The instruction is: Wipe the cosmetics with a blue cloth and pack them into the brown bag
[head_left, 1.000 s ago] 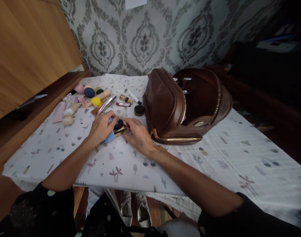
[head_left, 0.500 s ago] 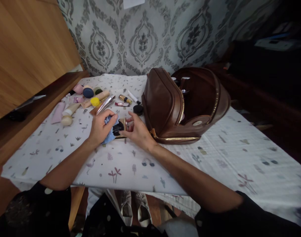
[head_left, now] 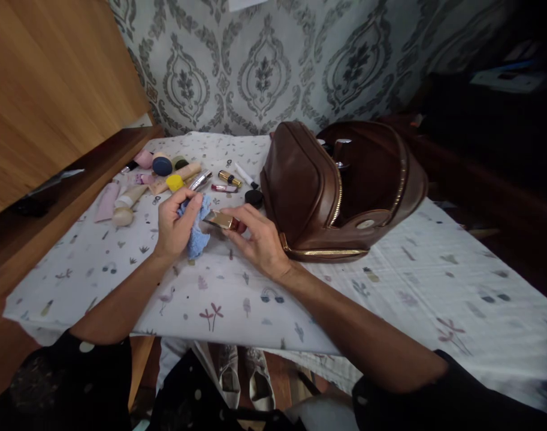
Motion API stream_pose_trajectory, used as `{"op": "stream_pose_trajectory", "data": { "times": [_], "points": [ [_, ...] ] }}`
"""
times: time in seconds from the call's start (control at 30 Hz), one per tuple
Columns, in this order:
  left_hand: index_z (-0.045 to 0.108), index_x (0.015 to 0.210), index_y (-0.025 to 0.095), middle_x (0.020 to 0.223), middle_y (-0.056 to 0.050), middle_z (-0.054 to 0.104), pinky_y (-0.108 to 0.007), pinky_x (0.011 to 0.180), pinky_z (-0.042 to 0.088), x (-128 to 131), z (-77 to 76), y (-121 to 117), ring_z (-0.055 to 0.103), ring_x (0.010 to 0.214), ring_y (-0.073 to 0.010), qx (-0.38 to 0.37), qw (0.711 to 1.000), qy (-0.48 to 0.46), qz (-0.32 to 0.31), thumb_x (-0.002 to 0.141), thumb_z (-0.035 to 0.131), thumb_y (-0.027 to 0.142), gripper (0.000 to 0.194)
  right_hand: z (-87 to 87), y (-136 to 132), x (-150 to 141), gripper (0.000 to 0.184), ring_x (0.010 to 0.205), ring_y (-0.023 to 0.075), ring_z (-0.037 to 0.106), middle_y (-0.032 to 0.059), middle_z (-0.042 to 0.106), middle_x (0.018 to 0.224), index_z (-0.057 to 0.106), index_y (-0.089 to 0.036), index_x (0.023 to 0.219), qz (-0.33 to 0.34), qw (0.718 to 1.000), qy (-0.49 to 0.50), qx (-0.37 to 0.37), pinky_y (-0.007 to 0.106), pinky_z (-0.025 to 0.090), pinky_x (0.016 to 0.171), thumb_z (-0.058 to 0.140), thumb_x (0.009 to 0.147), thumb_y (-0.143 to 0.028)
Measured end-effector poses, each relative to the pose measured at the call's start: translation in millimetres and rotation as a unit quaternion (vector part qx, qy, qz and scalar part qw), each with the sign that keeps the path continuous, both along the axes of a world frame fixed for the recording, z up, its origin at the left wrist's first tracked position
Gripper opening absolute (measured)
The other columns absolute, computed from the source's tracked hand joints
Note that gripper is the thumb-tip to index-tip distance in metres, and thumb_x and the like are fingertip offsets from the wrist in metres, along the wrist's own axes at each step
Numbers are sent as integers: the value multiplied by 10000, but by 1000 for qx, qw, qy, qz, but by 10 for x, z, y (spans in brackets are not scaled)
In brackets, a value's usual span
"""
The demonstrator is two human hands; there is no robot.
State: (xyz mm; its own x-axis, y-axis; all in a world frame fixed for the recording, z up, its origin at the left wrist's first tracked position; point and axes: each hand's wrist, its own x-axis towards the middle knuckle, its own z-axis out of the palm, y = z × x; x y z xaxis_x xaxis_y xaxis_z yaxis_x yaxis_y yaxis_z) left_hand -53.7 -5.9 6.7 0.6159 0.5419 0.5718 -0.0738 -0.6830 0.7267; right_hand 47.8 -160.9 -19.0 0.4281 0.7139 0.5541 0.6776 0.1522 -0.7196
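My left hand [head_left: 177,226] is closed on a crumpled light-blue cloth [head_left: 198,242], which hangs below the fingers. Pinched between the thumb and fingers of my right hand [head_left: 259,240] is a small flat gold cosmetic case [head_left: 221,219], held tilted above the table. Its left end meets or nearly meets the cloth; whether they touch is hard to tell. Just beyond my right hand lies a round black lid or compact [head_left: 254,198]. A silver tube [head_left: 201,179] rests behind my left hand.
A brown leather bag [head_left: 300,185] stands unzipped on the right, with a few items inside. Tubes, a yellow-capped item [head_left: 175,182], a gold-and-black tube [head_left: 229,178] and other cosmetics lie at the back left. A patterned white cloth [head_left: 255,311] covers the table; a wooden cabinet [head_left: 66,78] borders the left.
The gold case has been lifted and tilted, so its black label no longer faces me. My left hand has drawn back a little with the blue cloth; my right hand now grips the case's right end.
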Motion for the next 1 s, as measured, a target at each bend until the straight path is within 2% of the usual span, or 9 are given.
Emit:
{"op": "stream_pose_trajectory", "data": {
  "times": [0.1, 0.2, 0.33, 0.47, 0.63, 0.73, 0.83, 1.0],
  "points": [
    [569, 713, 199, 650, 25, 521, -263, 611, 408, -10, 49, 37, 461, 613, -127, 12, 998, 52, -37, 881, 577, 393, 257, -22, -11, 12, 218, 884, 185, 606, 59, 606, 1015, 653, -206, 1141, 8, 998, -70, -8, 315, 520, 818, 583, 935, -213],
    [584, 717, 188, 650, 29, 522, -257, 627, 409, -22, 99, 66, 476, 632, -129, 19, 991, 103, -77, 871, 577, 391, 255, -74, 15, 33, 219, 855, 175, 600, 50, 587, 989, 654, -194, 1109, 22, 996, -89, -2, 303, 522, 790, 654, 907, -277],
    [608, 734, 178, 733, 9, 581, -272, 717, 434, -20, 109, 116, 540, 734, -154, 33, 976, 165, -140, 868, 569, 384, 248, -109, 34, 31, 232, 767, 144, 577, 27, 563, 960, 650, -190, 1039, 43, 996, -74, -8, 289, 517, 745, 713, 868, -334],
    [612, 740, 180, 782, -2, 608, -290, 737, 431, 12, 23, 193, 569, 784, -173, 70, 954, 226, -183, 840, 582, 340, 191, -85, 28, 1, 267, 667, 101, 548, 22, 537, 1024, 625, -199, 1084, 62, 995, -43, -61, 290, 522, 713, 722, 852, -289],
    [583, 754, 184, 752, 3, 613, -301, 721, 428, 46, -74, 205, 567, 757, -172, 71, 967, 197, -147, 873, 548, 332, 193, -23, 24, -18, 469, 725, 124, 583, 48, 549, 1074, 573, -191, 1242, 17, 991, -35, -130, 336, 531, 775, 756, 826, -305],
    [575, 750, 187, 725, 10, 596, -299, 700, 423, 58, -85, 165, 553, 725, -160, 81, 975, 174, -110, 881, 551, 329, 195, 12, 19, -20, 636, 820, 174, 616, 90, 561, 1138, 520, -179, 1329, -17, 985, -26, -171, 390, 527, 841, 790, 789, -376],
    [585, 779, 187, 760, 3, 623, -298, 699, 431, 61, -81, 128, 564, 732, -157, 86, 979, 168, -83, 879, 554, 304, 157, 39, 10, -30, 809, 951, 238, 625, 127, 546, 1203, 444, -186, 1414, -16, 978, -19, -206, 442, 507, 905, 826, 735, -406],
    [597, 793, 187, 782, -6, 641, -312, 736, 442, 73, -91, 106, 576, 745, -164, 122, 977, 167, -51, 874, 565, 244, 104, 45, 5, -45, 901, 975, 271, 624, 127, 556, 1166, 367, -210, 1478, -19, 974, 28, -223, 463, 514, 874, 819, 713, -358]
  ]
}}
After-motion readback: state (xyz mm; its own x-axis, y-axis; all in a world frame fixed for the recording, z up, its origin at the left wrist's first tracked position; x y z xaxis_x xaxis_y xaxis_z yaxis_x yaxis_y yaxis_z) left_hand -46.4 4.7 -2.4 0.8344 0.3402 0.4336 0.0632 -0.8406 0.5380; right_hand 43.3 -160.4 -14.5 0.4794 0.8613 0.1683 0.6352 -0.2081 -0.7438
